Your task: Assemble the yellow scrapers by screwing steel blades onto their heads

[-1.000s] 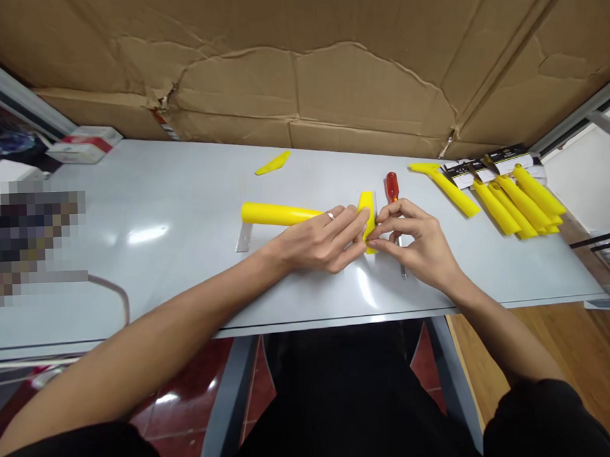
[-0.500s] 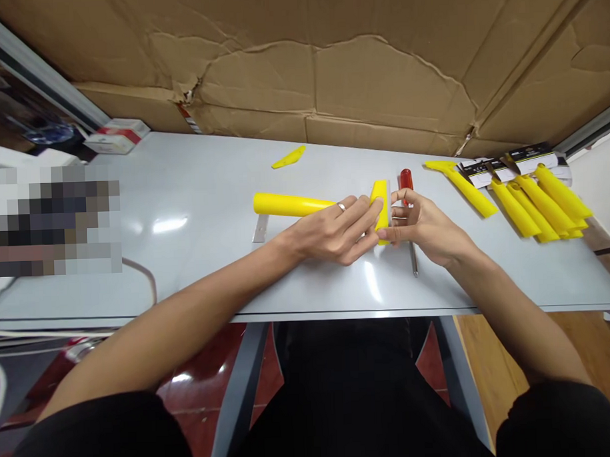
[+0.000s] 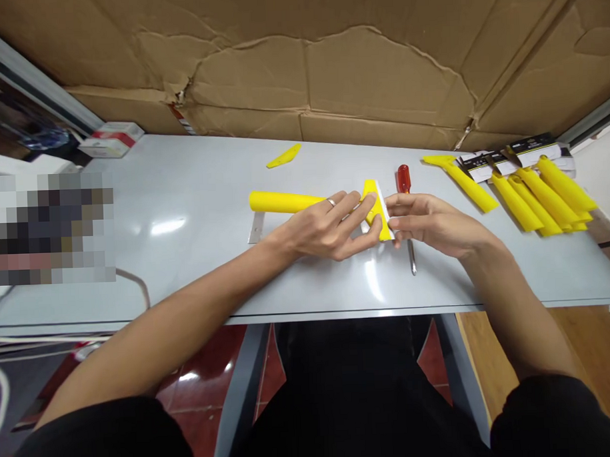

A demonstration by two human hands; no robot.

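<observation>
My left hand (image 3: 325,229) is closed over a yellow scraper, its fingers pressing on the wide head (image 3: 370,186). The round handle (image 3: 284,201) runs out to the left beneath that hand. Along the right side of the head shows a thin, pale blade (image 3: 383,202). My right hand (image 3: 435,224) pinches at this blade edge with thumb and fingers; some fingertips are hidden behind it. Beneath the right hand lies a screwdriver (image 3: 404,178) with a red handle. A flat metal blade (image 3: 256,227) rests on the table by the handle's end.
A loose yellow cover piece (image 3: 284,156) lies farther back on the table (image 3: 193,172). At the right are several yellow scrapers (image 3: 554,196) with black-and-white cards, plus one yellow scraper (image 3: 466,183) beside them. Cardboard (image 3: 379,72) stands behind; a small box (image 3: 112,140) sits at back left.
The scraper head has tilted, its top leaning left. My right hand has turned flatter, its thumb and fingers now at the blade edge. The camera view has shifted slightly.
</observation>
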